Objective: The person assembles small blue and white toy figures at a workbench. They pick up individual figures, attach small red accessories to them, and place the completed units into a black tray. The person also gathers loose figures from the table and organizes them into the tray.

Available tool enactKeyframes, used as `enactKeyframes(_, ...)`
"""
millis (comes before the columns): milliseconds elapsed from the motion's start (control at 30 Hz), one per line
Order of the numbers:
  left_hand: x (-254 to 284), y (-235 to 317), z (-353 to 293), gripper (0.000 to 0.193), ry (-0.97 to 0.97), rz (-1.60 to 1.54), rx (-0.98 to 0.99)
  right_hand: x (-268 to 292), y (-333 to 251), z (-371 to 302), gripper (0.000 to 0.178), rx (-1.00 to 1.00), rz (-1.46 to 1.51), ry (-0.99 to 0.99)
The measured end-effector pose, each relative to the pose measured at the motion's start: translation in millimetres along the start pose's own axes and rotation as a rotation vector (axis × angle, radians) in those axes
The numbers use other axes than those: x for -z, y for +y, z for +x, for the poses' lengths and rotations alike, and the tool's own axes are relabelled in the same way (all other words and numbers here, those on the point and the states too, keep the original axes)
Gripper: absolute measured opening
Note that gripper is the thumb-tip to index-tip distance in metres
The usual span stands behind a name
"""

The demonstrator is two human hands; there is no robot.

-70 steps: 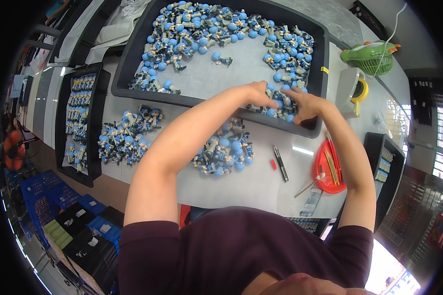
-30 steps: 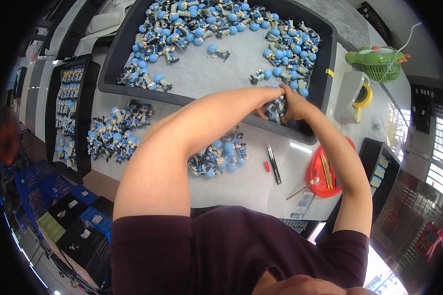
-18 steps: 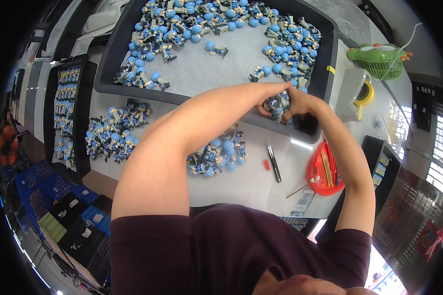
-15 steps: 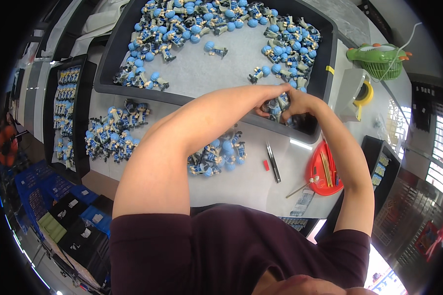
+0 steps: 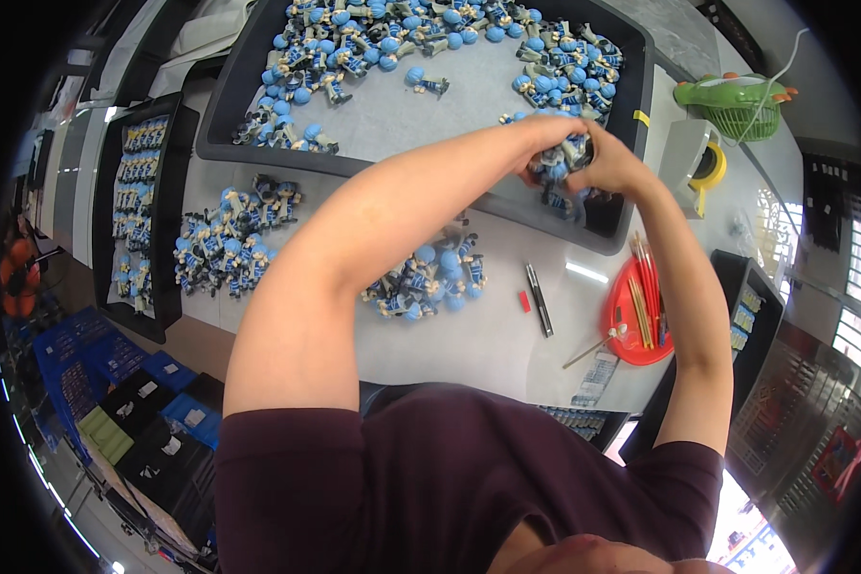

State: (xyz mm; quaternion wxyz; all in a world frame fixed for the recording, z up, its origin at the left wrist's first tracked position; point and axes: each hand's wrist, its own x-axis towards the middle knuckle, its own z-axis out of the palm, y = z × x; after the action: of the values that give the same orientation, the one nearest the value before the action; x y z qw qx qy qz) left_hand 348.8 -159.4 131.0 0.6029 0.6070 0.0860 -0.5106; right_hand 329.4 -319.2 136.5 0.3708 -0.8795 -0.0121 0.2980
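Note:
Small figurines with round blue heads, blue tops and grey legs fill the far part and right side of a wide dark tray (image 5: 545,222). One figurine (image 5: 425,82) lies alone on the tray's pale lining. At the tray's near right corner, my left hand (image 5: 547,137) and my right hand (image 5: 610,165) curl toward each other around a cluster of figurines (image 5: 558,163). Fingers of both hands are bent round this cluster and partly hidden by it. Two heaps of similar figurines, a left heap (image 5: 225,247) and a middle heap (image 5: 432,280), rest on the table; my left arm covers part of the middle one.
A narrow black tray (image 5: 176,172) with rows of figurines stands at the left. Right of the big tray are a green basket (image 5: 744,120) and yellow tape (image 5: 707,172). Nearer lie a slim dark tool (image 5: 540,301) and a red dish (image 5: 629,352) with brushes.
My hands have moved away from me and slightly right, the clustered figurines moving with them. The view has shifted a little. The heaps look unchanged.

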Motion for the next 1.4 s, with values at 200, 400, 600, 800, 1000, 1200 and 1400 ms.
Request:
enactKeyframes(200,-16,21,-106,0.041,0.246,0.087,-0.329,5,-98,-81,0.085,0.228,-0.209,0.304)
enactKeyframes(400,-51,-117,-160,0.042,0.408,0.079,-0.586,-106,-74,-163,0.085,0.463,-0.091,0.386)
enactKeyframes(600,-77,-255,-161,0.049,0.686,0.383,-0.516,-222,-16,-192,0.080,0.262,0.156,0.233)
enactKeyframes(800,-57,-274,-152,0.057,0.734,0.803,-0.750,-266,18,-166,0.084,0.411,0.044,0.480)
enactKeyframes(1000,-37,-304,-142,0.063,0.778,0.965,-0.973,-291,33,-174,0.105,0.311,-0.118,0.509)
enactKeyframes(1200,2,-320,-138,0.048,0.621,1.180,-1.234,-311,46,-175,0.116,0.476,0.075,0.555)
enactKeyframes(1400,-1,-324,-137,0.047,0.551,1.081,-1.271,-321,44,-176,0.102,0.466,-0.020,0.621)
